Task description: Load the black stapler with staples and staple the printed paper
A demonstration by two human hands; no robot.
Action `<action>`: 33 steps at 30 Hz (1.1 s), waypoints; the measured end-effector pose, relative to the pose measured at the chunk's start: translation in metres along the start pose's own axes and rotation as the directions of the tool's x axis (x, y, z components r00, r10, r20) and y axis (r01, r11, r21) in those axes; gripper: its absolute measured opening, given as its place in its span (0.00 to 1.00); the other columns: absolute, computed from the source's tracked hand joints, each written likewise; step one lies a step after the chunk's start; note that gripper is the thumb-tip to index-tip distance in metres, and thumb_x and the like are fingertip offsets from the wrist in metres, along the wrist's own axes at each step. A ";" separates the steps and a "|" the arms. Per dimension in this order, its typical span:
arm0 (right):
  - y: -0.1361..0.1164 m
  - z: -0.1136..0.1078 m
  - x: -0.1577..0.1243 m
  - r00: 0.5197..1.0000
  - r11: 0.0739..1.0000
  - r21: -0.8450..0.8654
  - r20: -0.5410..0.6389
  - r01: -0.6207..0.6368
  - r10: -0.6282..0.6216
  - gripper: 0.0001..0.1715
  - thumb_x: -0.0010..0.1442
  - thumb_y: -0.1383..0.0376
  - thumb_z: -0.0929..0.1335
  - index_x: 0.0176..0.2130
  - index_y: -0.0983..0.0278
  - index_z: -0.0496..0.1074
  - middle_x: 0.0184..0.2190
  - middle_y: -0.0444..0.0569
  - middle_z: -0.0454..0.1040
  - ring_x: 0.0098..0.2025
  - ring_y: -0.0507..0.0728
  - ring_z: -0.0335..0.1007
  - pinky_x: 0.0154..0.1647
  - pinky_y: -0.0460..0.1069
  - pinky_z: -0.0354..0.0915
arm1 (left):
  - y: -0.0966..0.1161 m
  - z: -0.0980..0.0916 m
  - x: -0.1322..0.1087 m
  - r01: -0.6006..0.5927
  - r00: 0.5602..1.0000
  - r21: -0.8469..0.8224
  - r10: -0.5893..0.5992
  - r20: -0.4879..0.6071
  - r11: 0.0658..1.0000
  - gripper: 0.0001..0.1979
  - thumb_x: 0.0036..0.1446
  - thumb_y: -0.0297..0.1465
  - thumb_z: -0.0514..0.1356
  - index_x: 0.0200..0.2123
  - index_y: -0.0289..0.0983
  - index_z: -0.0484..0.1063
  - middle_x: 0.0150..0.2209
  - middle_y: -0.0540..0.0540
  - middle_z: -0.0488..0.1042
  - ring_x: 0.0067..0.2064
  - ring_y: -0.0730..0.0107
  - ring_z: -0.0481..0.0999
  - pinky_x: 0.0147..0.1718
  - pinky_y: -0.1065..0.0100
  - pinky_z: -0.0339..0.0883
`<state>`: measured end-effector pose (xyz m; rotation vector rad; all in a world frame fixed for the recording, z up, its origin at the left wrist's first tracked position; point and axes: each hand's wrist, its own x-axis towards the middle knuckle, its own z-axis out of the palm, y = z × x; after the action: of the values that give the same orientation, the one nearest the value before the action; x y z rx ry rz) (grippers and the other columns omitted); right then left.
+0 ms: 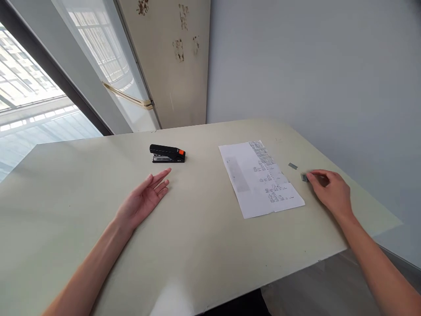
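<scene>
My left hand (144,199) rests on its side on the table, palm turned inward and fingers stretched out, with nothing in it. Just beyond its fingertips lies a black stapler (167,154) with an orange patch at its right end. At the right side of the table, my right hand (330,191) pinches the edge of a small grey strip of staples (304,177) between thumb and fingers, low at the tabletop. A second strip of staples (292,166) lies a little farther away to the left. The fingers partly cover the pinched strip.
Printed white sheets (240,193), partly overlapping, lie between the stapler and my right hand. They rest on a pale table (197,245), whose near edge slants up to the right. A wall (312,66) stands behind, with a refrigerator (177,87) and a window at left.
</scene>
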<state>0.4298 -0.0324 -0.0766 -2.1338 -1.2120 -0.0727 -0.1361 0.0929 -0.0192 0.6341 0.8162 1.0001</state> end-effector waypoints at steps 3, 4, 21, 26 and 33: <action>-0.006 -0.004 -0.008 0.998 0.999 0.011 -0.049 -0.037 0.038 0.29 0.66 0.46 0.66 0.50 0.67 0.78 0.51 0.64 0.80 0.48 0.64 0.75 0.49 0.57 0.65 | 0.000 0.001 -0.001 0.034 0.999 0.063 -0.036 0.034 0.997 0.15 0.72 0.31 0.57 0.49 0.36 0.85 0.71 0.42 0.67 0.58 0.60 0.79 0.57 0.65 0.75; -0.011 -0.006 -0.014 0.997 0.999 0.009 -0.074 -0.031 0.031 0.30 0.67 0.46 0.66 0.51 0.68 0.77 0.52 0.65 0.79 0.49 0.64 0.75 0.49 0.57 0.66 | 0.000 0.001 -0.001 0.040 0.998 0.075 -0.044 0.052 0.996 0.15 0.72 0.31 0.57 0.51 0.35 0.84 0.71 0.42 0.67 0.61 0.58 0.78 0.60 0.64 0.74; -0.083 -0.012 -0.085 0.890 0.900 -0.043 0.173 0.434 -0.421 0.23 0.71 0.47 0.64 0.54 0.57 0.75 0.59 0.52 0.78 0.60 0.69 0.74 0.52 0.62 0.74 | -0.005 -0.007 -0.002 0.089 0.990 -0.005 -0.088 0.114 0.996 0.17 0.64 0.40 0.71 0.28 0.34 0.79 0.39 0.43 0.81 0.41 0.68 0.79 0.49 0.67 0.76; -0.077 -0.011 -0.085 0.882 0.913 -0.040 0.280 0.406 -0.380 0.27 0.70 0.44 0.63 0.58 0.54 0.74 0.60 0.50 0.77 0.58 0.69 0.76 0.49 0.63 0.76 | -0.005 -0.011 -0.002 0.120 0.992 -0.076 -0.116 0.052 0.990 0.16 0.72 0.38 0.62 0.41 0.33 0.84 0.52 0.38 0.82 0.46 0.64 0.82 0.53 0.64 0.76; -0.069 -0.012 -0.087 0.825 0.860 0.009 0.278 0.510 -0.492 0.23 0.72 0.51 0.63 0.60 0.53 0.75 0.60 0.48 0.77 0.59 0.70 0.76 0.59 0.67 0.71 | 0.002 -0.006 -0.008 0.134 0.983 -0.119 -0.117 0.140 0.984 0.35 0.76 0.51 0.46 0.56 0.30 0.82 0.68 0.35 0.71 0.71 0.47 0.67 0.69 0.58 0.63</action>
<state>0.3303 -0.0802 -0.0620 -1.8611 -1.9416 -0.0505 -0.1439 0.0866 -0.0185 0.5260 0.6610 0.8779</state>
